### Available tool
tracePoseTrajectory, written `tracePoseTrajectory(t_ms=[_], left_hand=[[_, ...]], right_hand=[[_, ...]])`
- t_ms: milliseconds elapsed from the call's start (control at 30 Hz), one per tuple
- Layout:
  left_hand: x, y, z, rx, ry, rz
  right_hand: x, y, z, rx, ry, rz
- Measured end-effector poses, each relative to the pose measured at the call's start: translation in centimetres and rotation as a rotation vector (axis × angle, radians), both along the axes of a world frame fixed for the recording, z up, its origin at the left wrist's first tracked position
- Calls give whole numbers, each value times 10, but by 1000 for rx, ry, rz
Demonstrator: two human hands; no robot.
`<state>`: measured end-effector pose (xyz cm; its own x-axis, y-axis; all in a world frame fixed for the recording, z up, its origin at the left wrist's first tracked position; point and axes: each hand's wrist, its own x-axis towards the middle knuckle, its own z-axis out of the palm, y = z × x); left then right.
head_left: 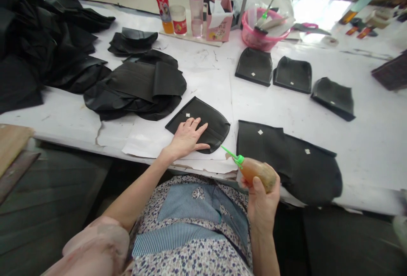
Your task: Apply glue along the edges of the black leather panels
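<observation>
My left hand (188, 135) lies with fingers spread on a black curved leather-like piece (210, 119), pressing it against the white sheet on the table. This piece carries a small white square mark near its straight edge. In my right hand (263, 195) is a squeeze bottle (256, 171) of amber liquid with a green nozzle. Its tip points left and is close to the curved edge of the piece; whether it touches I cannot tell. Two larger black pieces (313, 170), partly overlapping and also marked with white squares, lie right of the bottle.
Stacked black pieces (136, 81) and a big black heap (34, 43) occupy the left. Three small black pieces (254, 66) sit in a row at the right, below a pink basket (261, 40). Behind stand a red-labelled drink bottle (162, 2), a jar (178, 20) and a pink box (219, 21).
</observation>
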<state>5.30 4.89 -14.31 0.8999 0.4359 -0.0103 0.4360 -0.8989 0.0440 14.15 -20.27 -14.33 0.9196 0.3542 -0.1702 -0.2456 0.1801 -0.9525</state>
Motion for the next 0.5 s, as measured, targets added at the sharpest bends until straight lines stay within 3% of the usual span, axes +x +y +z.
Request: tracePoseTrajectory(t_ms=[100, 300, 500], left_hand=[[-6, 7, 2, 4, 7, -38], [7, -10, -2, 76, -36, 75], [14, -17, -4, 100, -29, 128]], right_hand=[[-6, 0, -2, -109, -100, -34], [-15, 0, -7, -303, -356, -56], [-16, -4, -24, -417, -638, -36]])
